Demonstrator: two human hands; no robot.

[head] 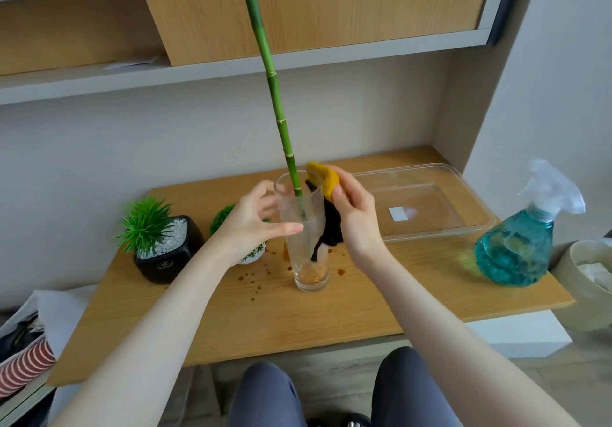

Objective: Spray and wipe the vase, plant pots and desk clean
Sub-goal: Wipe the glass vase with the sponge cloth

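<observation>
Light wood desk [298, 320], brown spatter. My left hand [251, 224] steadies tall clear glass vase [306, 244], fingers loosely curved, thumb extended; right hand [356, 218] grips yellow-and-black cloth [326, 183] at rim. Judge vase fragile, slick, top-heavy with green bamboo stalk [271, 85]: hold mid-body.

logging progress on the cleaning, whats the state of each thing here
glass vase: upright, fogged, steadied by left hand
bamboo stalk: standing in vase
cloth: held at vase rim by right hand
spray bottle: upright, untouched
desk: brown spatters around vase
plastic container: open
</observation>
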